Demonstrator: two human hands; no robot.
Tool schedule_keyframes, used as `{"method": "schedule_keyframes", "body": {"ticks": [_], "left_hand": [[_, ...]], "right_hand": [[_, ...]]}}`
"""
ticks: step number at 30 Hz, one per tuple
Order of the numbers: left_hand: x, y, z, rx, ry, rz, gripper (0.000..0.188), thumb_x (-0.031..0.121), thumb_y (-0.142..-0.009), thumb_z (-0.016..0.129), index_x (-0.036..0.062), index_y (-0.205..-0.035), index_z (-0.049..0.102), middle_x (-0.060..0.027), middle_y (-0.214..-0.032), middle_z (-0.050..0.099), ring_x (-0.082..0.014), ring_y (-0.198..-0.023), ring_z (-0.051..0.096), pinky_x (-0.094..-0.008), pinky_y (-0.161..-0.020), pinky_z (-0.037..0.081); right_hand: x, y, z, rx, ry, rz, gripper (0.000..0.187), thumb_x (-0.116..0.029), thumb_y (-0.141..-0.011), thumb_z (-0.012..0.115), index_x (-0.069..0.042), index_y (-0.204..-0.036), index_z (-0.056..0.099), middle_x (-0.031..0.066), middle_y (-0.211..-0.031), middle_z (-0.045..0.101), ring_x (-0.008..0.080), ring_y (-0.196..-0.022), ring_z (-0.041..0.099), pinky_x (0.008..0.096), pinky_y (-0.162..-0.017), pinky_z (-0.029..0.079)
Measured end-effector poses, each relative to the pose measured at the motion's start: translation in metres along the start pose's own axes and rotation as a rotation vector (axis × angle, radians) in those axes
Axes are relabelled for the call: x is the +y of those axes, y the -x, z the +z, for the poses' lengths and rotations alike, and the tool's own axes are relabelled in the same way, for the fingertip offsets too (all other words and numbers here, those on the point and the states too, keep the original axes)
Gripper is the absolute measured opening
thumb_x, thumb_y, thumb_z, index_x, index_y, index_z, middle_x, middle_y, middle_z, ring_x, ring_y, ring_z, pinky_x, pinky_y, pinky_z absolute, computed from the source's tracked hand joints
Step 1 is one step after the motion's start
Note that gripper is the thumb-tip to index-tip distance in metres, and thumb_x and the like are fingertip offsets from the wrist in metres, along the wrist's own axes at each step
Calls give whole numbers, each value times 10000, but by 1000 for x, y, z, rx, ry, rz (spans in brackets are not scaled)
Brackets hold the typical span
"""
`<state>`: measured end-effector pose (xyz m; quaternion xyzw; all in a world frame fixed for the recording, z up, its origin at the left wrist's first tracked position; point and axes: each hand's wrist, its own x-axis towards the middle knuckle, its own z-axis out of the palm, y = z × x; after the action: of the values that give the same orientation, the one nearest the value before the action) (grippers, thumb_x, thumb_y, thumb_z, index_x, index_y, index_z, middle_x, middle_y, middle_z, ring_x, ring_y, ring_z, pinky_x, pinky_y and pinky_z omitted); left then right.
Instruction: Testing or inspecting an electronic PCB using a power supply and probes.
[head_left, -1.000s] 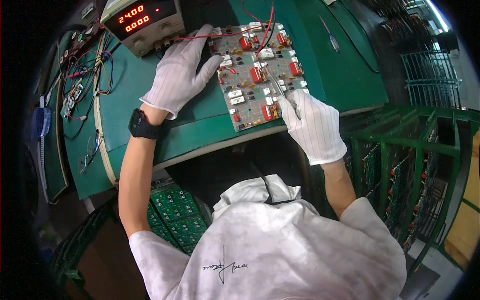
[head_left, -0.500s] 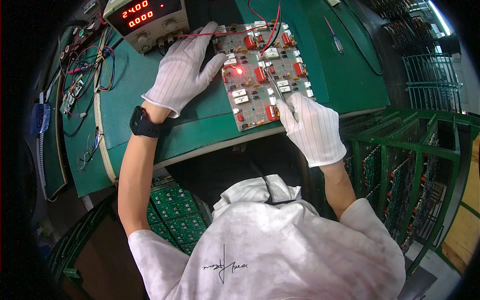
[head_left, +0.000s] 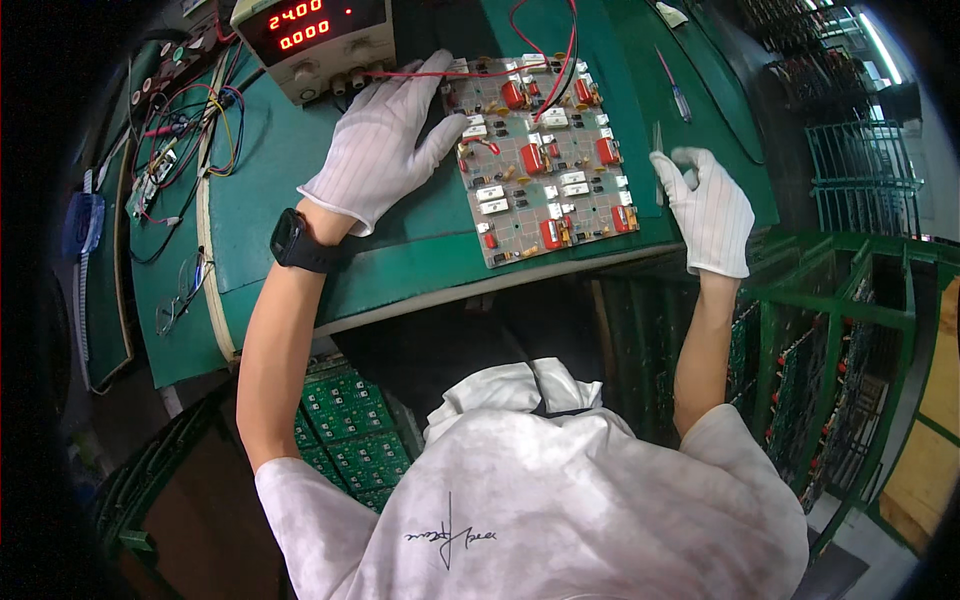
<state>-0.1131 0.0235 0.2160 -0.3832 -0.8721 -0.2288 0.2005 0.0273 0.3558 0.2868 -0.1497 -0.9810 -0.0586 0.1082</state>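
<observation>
Your R hand (head_left: pixel 705 210) has swung off the circuit board (head_left: pixel 512 226) to right of ctr, thumb + fingertip pinching tweezers (head_left: pixel 657 140); L hand (head_left: pixel 385 145), upper L of ctr, lies w/ fingers spread, gripping nothing, contact w/ board hard to tell. Power supply (head_left: pixel 325 60) cut off by top edge. Board, upper ctr, sits near benchtop's (head_left: pixel 400 262) front edge; benchtop strip separates it from R hand

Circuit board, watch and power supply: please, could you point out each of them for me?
Circuit board (head_left: pixel 541 172): head view, upper face, near its middle.
Watch (head_left: pixel 286 233): head view, its dark face.
Power supply (head_left: pixel 328 58): head view, its front panel.
</observation>
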Motion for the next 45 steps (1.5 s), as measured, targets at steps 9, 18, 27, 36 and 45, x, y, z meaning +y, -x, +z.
{"method": "schedule_keyframes", "body": {"ticks": [9,18,27,36,45], "left_hand": [[1,-4,-3,-5,26,10,657,453,-1045,543,51,-1543,396,-267,-1377,590,-432,-1243,584,-498,-1094,444],[8,-5,-12,7,111,-41,632,400,-1030,581,23,-1508,413,-259,-1360,602,-438,-1214,590,-494,-1051,463],[10,-4,-17,22,159,-26,610,433,-1048,526,20,-1489,442,-280,-1369,587,-449,-1248,569,-489,-1087,441],[2,-1,-6,23,19,54,450,320,-1067,497,81,-1447,516,-190,-1404,597,-403,-1241,579,-479,-1068,455],[-1,3,-1,57,1,62,432,305,-1061,510,77,-1428,531,-174,-1418,595,-399,-1232,585,-471,-1071,455]], "right_hand": [[-79,-58,20,41,-659,-654,363,-405,-962,702,-53,-1041,737,161,-885,700,334,-799,678,409,-716,532],[-87,-72,34,-8,-717,-595,356,-366,-974,707,-14,-927,723,152,-746,665,306,-672,653,381,-625,506],[-90,-93,3,30,-746,-554,366,-391,-987,687,-38,-895,723,112,-714,658,217,-599,611,339,-592,490],[-58,-10,13,8,-690,-609,334,-337,-939,769,-19,-874,687,115,-739,669,270,-615,640,349,-568,497],[-61,-2,20,31,-687,-590,345,-327,-935,781,3,-881,697,121,-743,689,259,-608,658,341,-566,511]]}}
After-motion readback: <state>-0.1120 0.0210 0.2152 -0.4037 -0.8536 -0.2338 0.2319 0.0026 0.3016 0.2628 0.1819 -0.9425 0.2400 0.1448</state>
